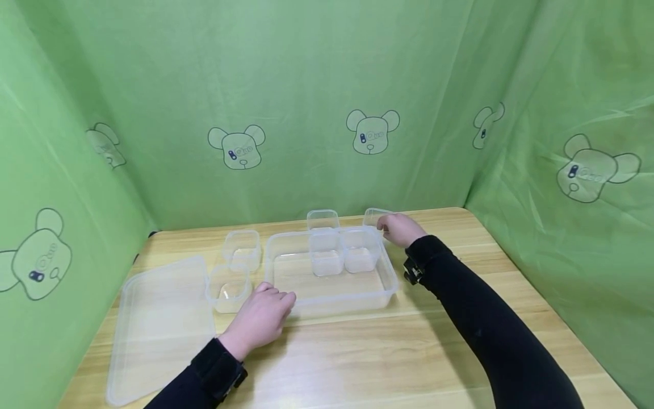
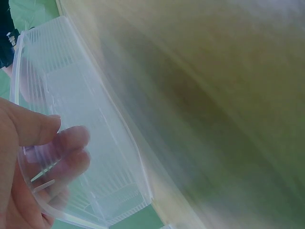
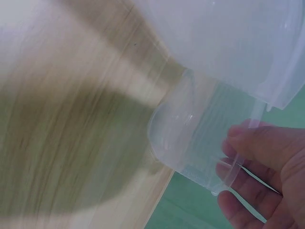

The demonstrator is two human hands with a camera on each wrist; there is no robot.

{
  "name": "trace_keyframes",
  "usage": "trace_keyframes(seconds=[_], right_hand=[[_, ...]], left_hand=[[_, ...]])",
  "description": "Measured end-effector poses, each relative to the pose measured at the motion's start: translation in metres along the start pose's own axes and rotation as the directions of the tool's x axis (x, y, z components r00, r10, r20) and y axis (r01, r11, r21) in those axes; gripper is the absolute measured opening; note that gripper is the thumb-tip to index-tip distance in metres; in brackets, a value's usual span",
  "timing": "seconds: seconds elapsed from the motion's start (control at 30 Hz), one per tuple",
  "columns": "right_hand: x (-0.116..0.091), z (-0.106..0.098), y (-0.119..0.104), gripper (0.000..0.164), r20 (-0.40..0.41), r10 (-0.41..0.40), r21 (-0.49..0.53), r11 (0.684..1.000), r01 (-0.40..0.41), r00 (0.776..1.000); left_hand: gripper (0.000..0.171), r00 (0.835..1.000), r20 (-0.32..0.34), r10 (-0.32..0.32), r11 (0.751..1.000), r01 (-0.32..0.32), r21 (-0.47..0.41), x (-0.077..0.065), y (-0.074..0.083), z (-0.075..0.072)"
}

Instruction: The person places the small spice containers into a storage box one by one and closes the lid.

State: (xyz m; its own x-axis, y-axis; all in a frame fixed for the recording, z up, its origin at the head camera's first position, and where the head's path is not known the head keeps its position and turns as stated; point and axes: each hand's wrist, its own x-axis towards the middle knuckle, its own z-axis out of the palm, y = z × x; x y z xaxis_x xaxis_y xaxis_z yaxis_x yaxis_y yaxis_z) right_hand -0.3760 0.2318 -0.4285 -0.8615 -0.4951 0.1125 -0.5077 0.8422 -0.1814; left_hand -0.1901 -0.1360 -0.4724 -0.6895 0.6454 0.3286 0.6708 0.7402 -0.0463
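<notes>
My left hand [image 1: 263, 315] holds the front-left corner of a large clear plastic storage box [image 1: 342, 304]. In the left wrist view its thumb and fingers [image 2: 45, 130] pinch the box wall at the rim. Off the box's back-right corner, my right hand [image 1: 402, 229] grips a small clear plastic container [image 1: 375, 215] by its rim. The right wrist view has the thumb on one side of that container's wall [image 3: 205, 129] and fingers on the other. Two small containers, one [image 1: 327, 258] beside the other [image 1: 360, 255], sit in the back-right part of the box.
Behind the box stands another small container [image 1: 323, 218]. Two more, one farther back [image 1: 242, 245] and one nearer [image 1: 227, 291], stand left of it. A flat translucent lid [image 1: 163, 324] lies at the table's left. Green curtains [image 1: 306, 74] enclose the wooden table [image 1: 388, 363].
</notes>
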Motion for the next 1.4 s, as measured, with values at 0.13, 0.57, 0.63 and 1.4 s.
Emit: trace_keyframes(seconds=[0.13,0.57,0.63,1.4], right_hand=[[-0.002,0.001,0.003,0.019,-0.019,-0.003,-0.018,1.000,0.003,1.000],[-0.013,-0.011,0.004,0.012,-0.057,0.021,-0.016,1.000,-0.022,0.998],[-0.016,-0.013,0.004,0.012,-0.062,0.024,-0.021,0.999,-0.025,0.998],[-0.039,-0.063,0.005,0.018,-0.117,0.056,0.012,0.998,-0.055,0.992]], left_hand=[[0.026,1.000,-0.004,0.002,1.000,-0.002,0.002,0.000,0.000,0.000],[0.028,1.000,-0.007,-0.001,1.000,0.001,-0.011,0.000,0.001,0.000],[0.028,1.000,-0.006,-0.002,1.000,0.002,-0.012,0.000,0.001,-0.001],[0.027,1.000,-0.025,0.004,1.000,-0.004,-0.017,0.001,0.001,0.001]])
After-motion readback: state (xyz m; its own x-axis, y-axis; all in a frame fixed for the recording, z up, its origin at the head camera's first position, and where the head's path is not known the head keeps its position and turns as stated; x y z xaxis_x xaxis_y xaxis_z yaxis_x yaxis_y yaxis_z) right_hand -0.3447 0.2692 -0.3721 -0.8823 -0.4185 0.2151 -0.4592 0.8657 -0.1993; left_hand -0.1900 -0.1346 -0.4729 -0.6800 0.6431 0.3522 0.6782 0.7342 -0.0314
